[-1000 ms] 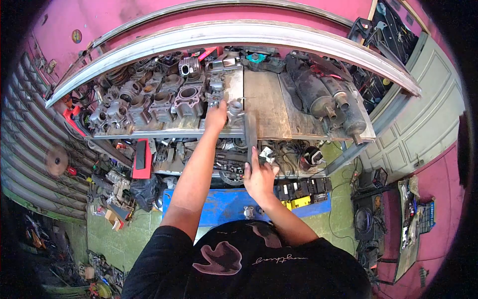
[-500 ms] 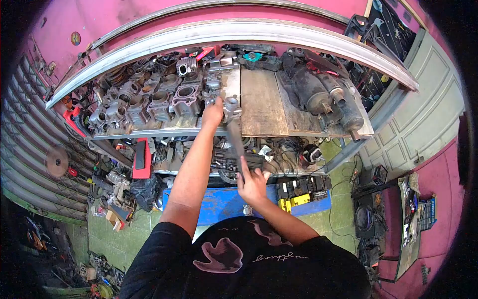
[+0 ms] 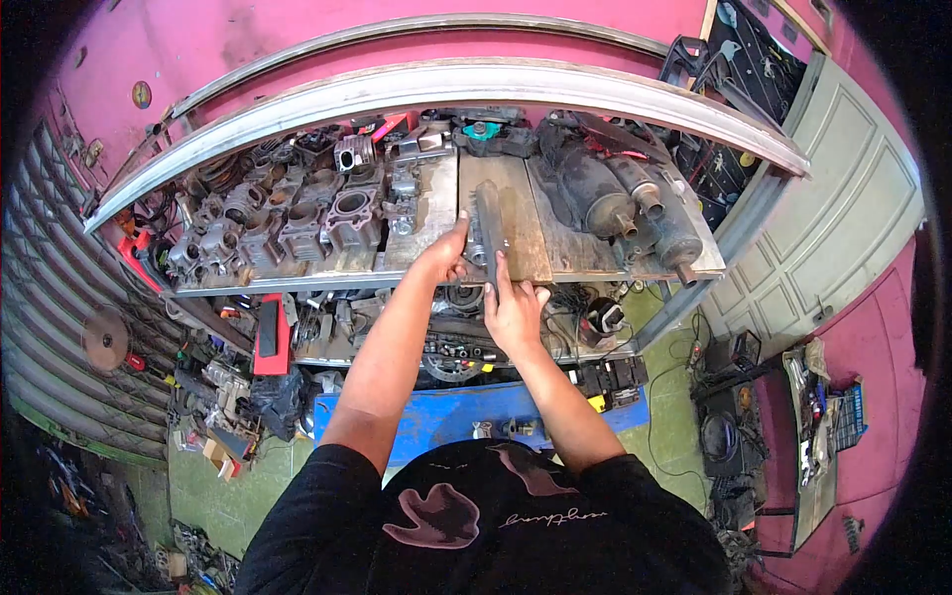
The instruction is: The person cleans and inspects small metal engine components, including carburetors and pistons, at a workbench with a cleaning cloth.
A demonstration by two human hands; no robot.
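Observation:
My right hand is closed round the lower end of a long, dark brush, index finger stretched along its back. Short bristles seem to show on the brush's left side. Just left of it, my left hand grips a small grey metal engine part, largely hidden behind the brush and fingers. Both hands are over the front edge of the wooden shelf top. Left of them stand several engine cylinder blocks with round bores.
Dark exhaust mufflers lie on the shelf's right side. A white metal rail arches above the shelf. Below are a cluttered lower shelf and a blue bench. A pink wall and a pale door stand beyond.
The brush has swung upward and now lies beside the metal part. My left hand and the part have shifted right and lower. The view has turned slightly.

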